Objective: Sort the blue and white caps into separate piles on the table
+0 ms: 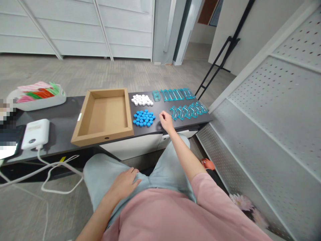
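Observation:
My right hand (166, 121) is curled into a fist at the front edge of the dark table, with nothing showing in it. Just left of it lies a cluster of small blue hexagonal pieces (144, 118). To its right, a row of curved clear-and-teal plastic pieces (188, 111) runs along the table. Behind these are straight clear-and-teal pieces (174, 94) and a short rectangular teal one (156, 96). Small white pieces (141, 100) sit in a group behind the blue ones. My left hand (126, 183) rests open on my thigh, fingers stretched out.
An open cardboard box (107, 115) stands left of the blue and white pieces. Further left are a white basket (41, 103) of colourful items and a white power bank (36, 134) with a cable (61, 164). A perforated white panel (271, 110) rises close on the right.

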